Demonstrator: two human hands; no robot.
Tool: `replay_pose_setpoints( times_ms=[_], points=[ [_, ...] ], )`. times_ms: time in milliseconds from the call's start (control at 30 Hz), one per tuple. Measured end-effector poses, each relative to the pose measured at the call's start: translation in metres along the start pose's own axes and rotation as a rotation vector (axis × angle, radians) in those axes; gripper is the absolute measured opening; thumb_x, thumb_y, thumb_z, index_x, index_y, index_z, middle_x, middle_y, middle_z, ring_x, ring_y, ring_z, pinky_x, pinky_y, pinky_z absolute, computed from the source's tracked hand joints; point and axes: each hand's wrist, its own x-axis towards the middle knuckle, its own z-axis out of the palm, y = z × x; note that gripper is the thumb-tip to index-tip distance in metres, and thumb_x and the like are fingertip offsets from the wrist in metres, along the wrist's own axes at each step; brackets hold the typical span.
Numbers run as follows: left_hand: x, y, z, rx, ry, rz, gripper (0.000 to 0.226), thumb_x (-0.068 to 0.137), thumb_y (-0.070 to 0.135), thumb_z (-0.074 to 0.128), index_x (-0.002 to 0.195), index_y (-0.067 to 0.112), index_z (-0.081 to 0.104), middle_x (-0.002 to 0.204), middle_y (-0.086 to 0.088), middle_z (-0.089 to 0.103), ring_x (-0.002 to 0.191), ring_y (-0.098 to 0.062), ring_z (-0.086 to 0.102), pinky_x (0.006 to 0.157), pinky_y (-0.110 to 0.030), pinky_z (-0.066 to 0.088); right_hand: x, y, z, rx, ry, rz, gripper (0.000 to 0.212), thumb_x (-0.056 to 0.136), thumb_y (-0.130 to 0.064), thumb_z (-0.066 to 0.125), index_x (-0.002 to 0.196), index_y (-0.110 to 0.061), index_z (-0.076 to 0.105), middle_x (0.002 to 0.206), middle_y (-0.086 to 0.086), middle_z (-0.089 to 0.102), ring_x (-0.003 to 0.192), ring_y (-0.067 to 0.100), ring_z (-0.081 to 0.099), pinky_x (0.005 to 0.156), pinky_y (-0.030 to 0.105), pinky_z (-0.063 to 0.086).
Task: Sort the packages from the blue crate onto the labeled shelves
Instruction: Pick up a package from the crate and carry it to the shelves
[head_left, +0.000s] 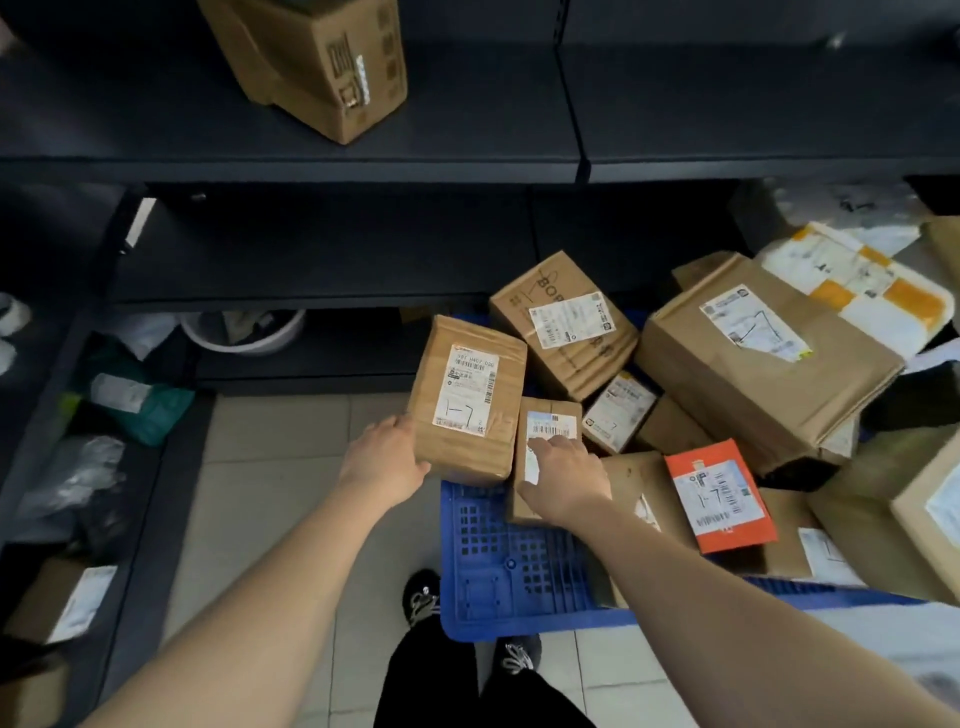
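Cardboard box (467, 400) held over crate (483, 545), label up.
Our left hand (384, 457) grips its corner so we can read the mark; right hand (563, 478) rests flat-fingered on small box (551, 423), probably steadying it.

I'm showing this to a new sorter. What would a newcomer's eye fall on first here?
The blue plastic crate at lower centre, heaped with brown cardboard parcels, draws the eye, with one orange-red parcel standing out at its right. Above its left end, the left hand holds a tall brown labelled parcel while the right hand rests on a smaller brown box beside it.
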Motion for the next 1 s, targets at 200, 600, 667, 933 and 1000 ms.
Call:
replay_pose_setpoints(
  times_ms=[200, 600, 667, 933, 1000],
  points=[
    [0.059, -0.011, 0.021, -0.165, -0.116, -0.058, 0.08, 0.088, 0.039, 0.063, 0.151, 0.016, 0.019, 0.147, -0.009, 0.04, 0.132, -0.028, 0.043, 0.104, -0.044, 0.041, 0.048, -0.004, 0.02, 0.297, -0.07, 0.163, 0.048, 0.095, -0.032, 0.051, 0.138, -0.012, 0.043, 0.131, 0.011, 0.05, 0.119, 0.031, 0.05, 0.094, 0.039, 0.045],
    [0.077, -0.024, 0.031, -0.56, -0.105, -0.1, 0.057, 0.085, 0.023, 0.069, 0.133, 0.024, 0.04, 0.128, 0.007, 0.059, 0.115, -0.018, 0.059, 0.085, -0.029, 0.046, 0.087, -0.026, 0.055, 0.608, 0.065, 0.373, 0.029, 0.094, -0.036, 0.054, 0.11, -0.014, 0.063, 0.104, 0.007, 0.063, 0.081, 0.02, 0.056, 0.062, 0.026, 0.038],
    [0.069, -0.027, 0.027, -0.609, -0.092, -0.118, 0.055, 0.084, 0.021, 0.07, 0.132, 0.026, 0.042, 0.125, 0.009, 0.06, 0.113, -0.016, 0.059, 0.086, -0.03, 0.046, 0.079, -0.028, 0.058, 0.653, 0.1, 0.346, 0.021, 0.094, -0.033, 0.055, 0.104, -0.016, 0.063, 0.1, 0.005, 0.062, 0.078, 0.017, 0.054, 0.061, 0.026, 0.038],
    [0.0, -0.03, 0.01, -0.876, 0.055, -0.256, 0.067, 0.086, 0.017, 0.069, 0.144, 0.021, 0.034, 0.125, 0.016, 0.053, 0.114, -0.006, 0.051, 0.095, -0.026, 0.041, 0.038, -0.042, 0.038, 0.881, 0.228, 0.144, 0.037, 0.095, -0.026, 0.058, 0.132, -0.024, 0.056, 0.105, -0.014, 0.056, 0.101, 0.006, 0.052, 0.087, 0.024, 0.042],
    [-0.026, -0.028, 0.007, -0.974, 0.14, -0.306, 0.076, 0.085, 0.018, 0.071, 0.148, 0.024, 0.03, 0.133, 0.014, 0.052, 0.123, -0.008, 0.05, 0.103, -0.03, 0.04, 0.024, -0.045, 0.026, 0.897, 0.22, 0.035, 0.039, 0.095, -0.026, 0.058, 0.134, -0.027, 0.055, 0.105, -0.016, 0.056, 0.102, 0.005, 0.053, 0.087, 0.022, 0.042]
  ],
)
